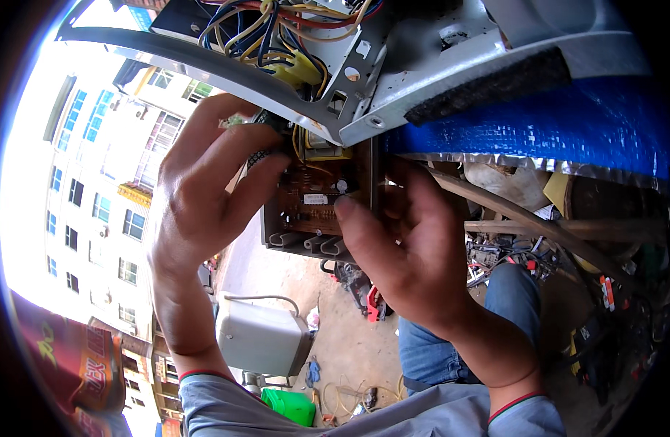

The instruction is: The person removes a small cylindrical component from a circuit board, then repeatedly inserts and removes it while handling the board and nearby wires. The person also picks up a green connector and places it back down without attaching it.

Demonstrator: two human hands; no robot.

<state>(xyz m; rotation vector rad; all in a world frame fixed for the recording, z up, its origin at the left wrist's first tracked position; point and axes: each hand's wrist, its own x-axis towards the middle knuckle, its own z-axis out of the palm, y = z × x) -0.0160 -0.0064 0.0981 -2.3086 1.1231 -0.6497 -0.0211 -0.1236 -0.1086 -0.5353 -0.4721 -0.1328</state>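
An open control box (317, 221) with a brown circuit board and a transformer hangs under a metal appliance housing (459, 58) with bundled coloured wires (277, 36). My left hand (215, 167) is at the box's upper left, its fingers bent round a small greenish connector or part that is partly hidden and hard to name. My right hand (400, 255) grips the box's right side, the thumb on the board's face near a white label and the fingers mostly behind the wall.
A blue tarp (539, 127) and wooden poles (521, 215) lie to the right, above tangled parts and tools. Below are a grey metal box (258, 335), a green bucket (288, 404), my knee (506, 295) and loose cables. A red banner and buildings show at left.
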